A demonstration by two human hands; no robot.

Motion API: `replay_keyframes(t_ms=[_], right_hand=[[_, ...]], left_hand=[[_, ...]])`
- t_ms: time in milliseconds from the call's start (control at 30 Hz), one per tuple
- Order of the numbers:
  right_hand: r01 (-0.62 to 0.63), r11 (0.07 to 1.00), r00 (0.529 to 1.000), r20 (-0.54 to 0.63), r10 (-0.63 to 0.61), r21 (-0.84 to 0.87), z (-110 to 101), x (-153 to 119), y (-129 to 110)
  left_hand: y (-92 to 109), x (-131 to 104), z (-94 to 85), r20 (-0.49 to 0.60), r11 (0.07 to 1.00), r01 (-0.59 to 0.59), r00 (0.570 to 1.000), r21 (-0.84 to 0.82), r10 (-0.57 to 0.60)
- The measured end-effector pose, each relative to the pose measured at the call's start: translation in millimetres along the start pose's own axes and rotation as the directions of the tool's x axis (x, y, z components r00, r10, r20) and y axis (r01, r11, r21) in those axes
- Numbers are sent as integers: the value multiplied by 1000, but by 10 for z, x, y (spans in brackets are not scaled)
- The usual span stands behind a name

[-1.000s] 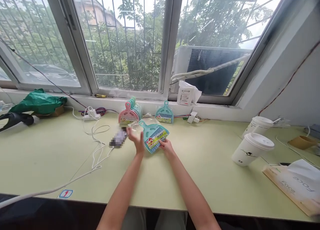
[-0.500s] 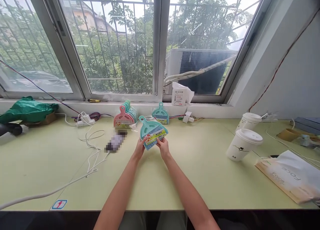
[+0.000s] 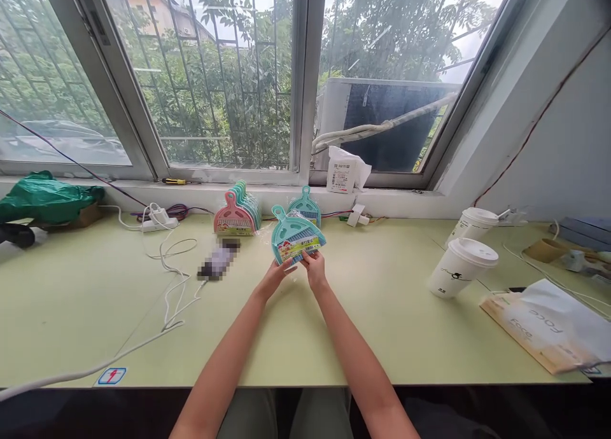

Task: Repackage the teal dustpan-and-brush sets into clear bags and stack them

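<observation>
A teal dustpan-and-brush set (image 3: pixel 298 228) in clear wrap, with a colourful label across its front, is held tilted above the table, handle up. My right hand (image 3: pixel 314 268) grips its lower edge, thumb in front and fingers partly hidden. At the lower left corner my left hand (image 3: pixel 275 277) supports the same set, its fingers along the bottom edge. Behind it another teal set (image 3: pixel 306 203) leans at the wall, partly covered. To the left stands a row of similar sets, with a pink dustpan set (image 3: pixel 233 215) at the front and teal ones behind.
White cables (image 3: pixel 172 292) and a power strip (image 3: pixel 160 220) lie left, near a blurred-out object (image 3: pixel 219 259). Two white cups (image 3: pixel 461 270) and a tissue pack (image 3: pixel 544 327) are on the right. A green bag (image 3: pixel 52 197) sits back left; a small white box (image 3: pixel 342 174) rests on the sill.
The held dustpan set has turned more upright and shifted slightly right and up. My left hand has slid from its left side to beneath its lower edge. The camera view has tilted a little.
</observation>
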State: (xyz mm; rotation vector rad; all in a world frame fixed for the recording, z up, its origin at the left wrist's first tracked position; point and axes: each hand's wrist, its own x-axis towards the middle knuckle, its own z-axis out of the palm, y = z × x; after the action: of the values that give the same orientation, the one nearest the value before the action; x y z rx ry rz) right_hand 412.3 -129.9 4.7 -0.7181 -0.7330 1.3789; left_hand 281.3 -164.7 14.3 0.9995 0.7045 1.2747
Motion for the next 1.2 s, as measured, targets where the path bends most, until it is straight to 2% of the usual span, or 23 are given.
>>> replay_keyframes(t_ms=[100, 200, 267, 400, 467, 633, 700, 800, 867, 900, 967, 1000, 1067, 1133, 1200], right_hand=[[-70, 997, 996, 45, 71, -15, -28, 25, -6], [-134, 990, 988, 77, 137, -43, -41, 36, 12], [-119, 992, 991, 63, 121, -42, -47, 39, 10], [-16, 1000, 1000, 10, 16, -5, -56, 41, -40], [3, 1000, 1000, 2, -3, -2, -55, 36, -58], [-22, 1000, 1000, 7, 22, -10, -67, 31, -25], [-90, 993, 995, 25, 92, -77, -106, 47, -25], [-195, 938, 970, 87, 228, -288, -216, 90, -94], [-199, 879, 955, 117, 274, -434, -311, 120, -180], [-145, 862, 964, 128, 234, -486, -359, 132, -226], [85, 811, 984, 175, 21, -578, -445, 149, -309], [226, 745, 970, 213, -116, -628, -479, 155, -338], [443, 544, 896, 325, -303, -713, -524, 163, -362], [533, 399, 842, 422, -336, -747, -543, 174, -337], [562, 382, 825, 462, -327, -734, -551, 188, -280]], left_hand=[[0, 59, -66, -150, 998, -55, 987, -7, 53], [-6, 75, -151, -269, 998, -26, 962, 60, 41], [-22, 58, -149, -260, 996, 9, 966, 93, 15], [-55, 12, -15, -136, 997, 33, 990, 68, -24], [-67, 1, 42, -112, 998, 26, 994, 59, -19], [-123, 38, 15, -198, 994, -20, 979, 110, 41], [-143, 71, -36, -251, 991, -11, 967, 137, 45], [-130, 122, -137, -333, 993, 15, 942, 114, 24], [-91, 144, -228, -389, 998, 14, 921, 53, 8], [-65, 150, -279, -415, 1000, 4, 910, 18, 4], [-6, 148, -382, -458, 999, -20, 889, -43, -2], [23, 140, -427, -466, 998, -22, 885, -64, -11], [71, 116, -486, -436, 996, 11, 899, -86, -48], [98, 87, -495, -361, 993, 75, 927, -88, -102], [99, 64, -463, -282, 988, 136, 948, -70, -150]])
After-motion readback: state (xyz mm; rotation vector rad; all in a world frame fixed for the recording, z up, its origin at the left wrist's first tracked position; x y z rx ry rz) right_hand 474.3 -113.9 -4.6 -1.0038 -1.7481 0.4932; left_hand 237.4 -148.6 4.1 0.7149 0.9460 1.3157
